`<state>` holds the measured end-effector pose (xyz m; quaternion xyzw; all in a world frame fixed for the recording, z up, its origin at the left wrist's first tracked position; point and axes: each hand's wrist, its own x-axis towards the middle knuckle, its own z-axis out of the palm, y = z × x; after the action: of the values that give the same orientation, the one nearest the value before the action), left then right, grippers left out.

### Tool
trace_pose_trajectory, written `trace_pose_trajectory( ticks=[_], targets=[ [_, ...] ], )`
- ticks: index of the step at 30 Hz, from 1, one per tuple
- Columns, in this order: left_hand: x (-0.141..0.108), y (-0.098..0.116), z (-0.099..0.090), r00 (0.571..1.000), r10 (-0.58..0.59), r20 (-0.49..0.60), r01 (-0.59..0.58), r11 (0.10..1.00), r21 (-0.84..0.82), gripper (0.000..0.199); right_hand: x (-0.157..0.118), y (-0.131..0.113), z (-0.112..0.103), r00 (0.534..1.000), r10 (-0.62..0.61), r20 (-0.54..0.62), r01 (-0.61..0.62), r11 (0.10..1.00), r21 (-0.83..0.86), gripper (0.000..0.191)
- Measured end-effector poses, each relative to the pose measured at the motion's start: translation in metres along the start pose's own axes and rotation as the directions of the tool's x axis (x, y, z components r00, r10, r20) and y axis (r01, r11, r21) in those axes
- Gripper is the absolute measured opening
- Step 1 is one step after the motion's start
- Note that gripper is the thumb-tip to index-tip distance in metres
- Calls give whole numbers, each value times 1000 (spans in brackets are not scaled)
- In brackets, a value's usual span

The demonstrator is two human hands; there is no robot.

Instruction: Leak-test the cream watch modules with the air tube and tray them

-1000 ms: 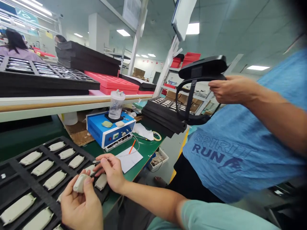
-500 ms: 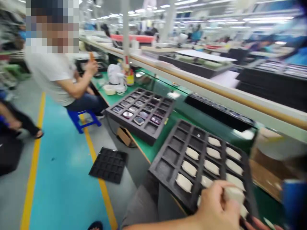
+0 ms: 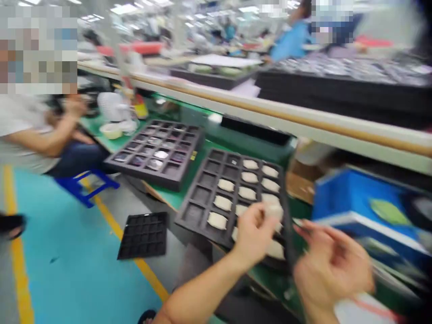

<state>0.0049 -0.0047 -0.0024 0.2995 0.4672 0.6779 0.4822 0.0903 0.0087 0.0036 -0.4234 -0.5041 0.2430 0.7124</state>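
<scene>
My left hand pinches a pale cream piece above the right side of a dark compartment tray. Several similar cream pieces lie in the tray's compartments, while its left column holds none. Just right of the tray, my right hand is closed, with a small thin item between its fingertips; motion blur hides what it is.
Another dark tray with shiny pieces stands further left, near a white fan. A blue box is at the right. A rail crosses behind. A seated person is at the left.
The view has swung to the right, bringing the blue box and my right hand further into sight. My left hand still holds the cream piece over the tray.
</scene>
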Motion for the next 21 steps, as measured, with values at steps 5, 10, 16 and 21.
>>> trace_pose_trajectory(
  ticks=[5, 10, 16, 21],
  targets=[
    [27, 1, 13, 989, -90, 117, 97, 994, -56, 48, 25, 22, -4, 999, -48, 19, 50, 989, -139, 24],
    [23, -5, 12, 991, -60, 121, 62, 998, -16, 42, 21, 30, -5, 997, -26, 79, 31, 998, -55, 17],
    [20, -8, 12, 992, -1, 128, -3, 999, 34, 41, 18, 27, -9, 997, -9, 81, 10, 1000, -20, 15],
    [20, -9, 12, 992, 13, 127, -19, 999, 45, 40, 17, 27, -9, 997, -3, 79, 6, 1000, -26, 14]
  ],
)
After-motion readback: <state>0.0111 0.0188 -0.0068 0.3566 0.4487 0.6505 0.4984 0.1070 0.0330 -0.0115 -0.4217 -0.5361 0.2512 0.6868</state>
